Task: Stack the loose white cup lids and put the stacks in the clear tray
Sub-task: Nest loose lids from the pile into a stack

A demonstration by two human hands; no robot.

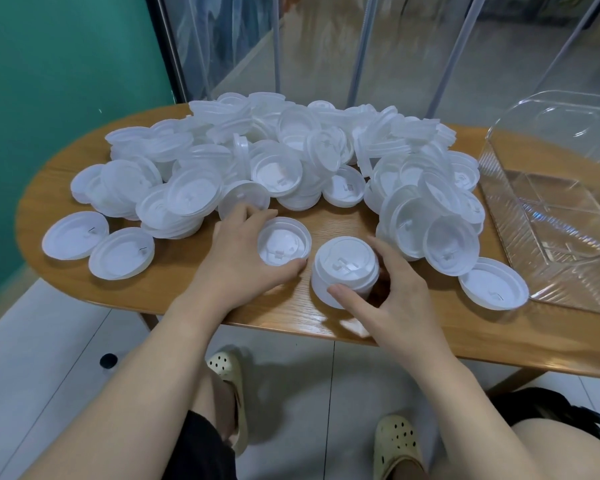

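Note:
A big heap of loose white cup lids [284, 157] covers the far half of the wooden table [174, 292]. My left hand [243, 258] grips a single upturned lid [284, 244] between thumb and fingers near the table's front. Just to its right, my right hand [385, 289] curls around a short stack of lids [343, 271] standing on the table. The clear tray [548, 216] sits at the right end of the table, tilted, with no lids visible in it.
Two single lids [75, 235] lie flat at the front left, another [492, 284] lies by the tray's near corner. A green wall stands to the left and glass panels behind. My knees and sandalled feet are below the table's front edge.

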